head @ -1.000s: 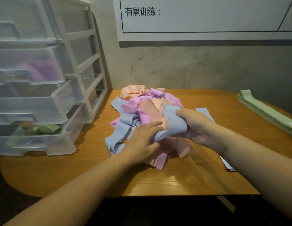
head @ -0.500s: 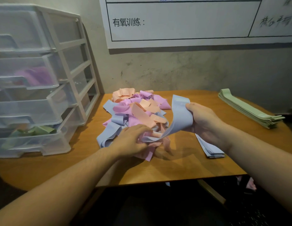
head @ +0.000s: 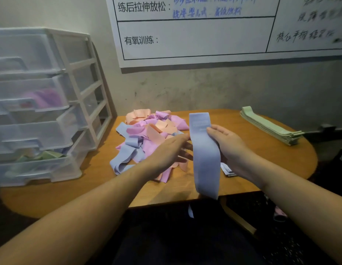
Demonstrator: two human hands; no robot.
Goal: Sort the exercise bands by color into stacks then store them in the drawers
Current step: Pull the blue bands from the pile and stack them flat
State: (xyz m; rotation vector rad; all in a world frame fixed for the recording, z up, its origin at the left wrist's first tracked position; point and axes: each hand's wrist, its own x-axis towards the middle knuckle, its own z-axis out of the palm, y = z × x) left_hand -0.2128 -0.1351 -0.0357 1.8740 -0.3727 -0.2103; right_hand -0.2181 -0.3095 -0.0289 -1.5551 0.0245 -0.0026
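Right hand (head: 226,144) grips the blue band (head: 203,150), lifted flat, likely for stacking; left hand (head: 170,150), fingers straight, steadies its edge over the mixed pile (head: 147,134) on the bench (head: 262,150)

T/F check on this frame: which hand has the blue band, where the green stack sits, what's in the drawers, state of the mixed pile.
1. The right hand holds a blue band lifted clear of the pile. True.
2. The green stack sits inside the drawer unit. False: it lies on the table at the far right, away from the drawers.
3. The mixed pile holds pink, peach and blue bands. True.
4. The left hand grips a peach band raised off the table. False: it lies over the pile, fingers fairly straight, at the blue band's edge.
5. Every drawer is empty. False: purple shows in one drawer, green in the bottom one.
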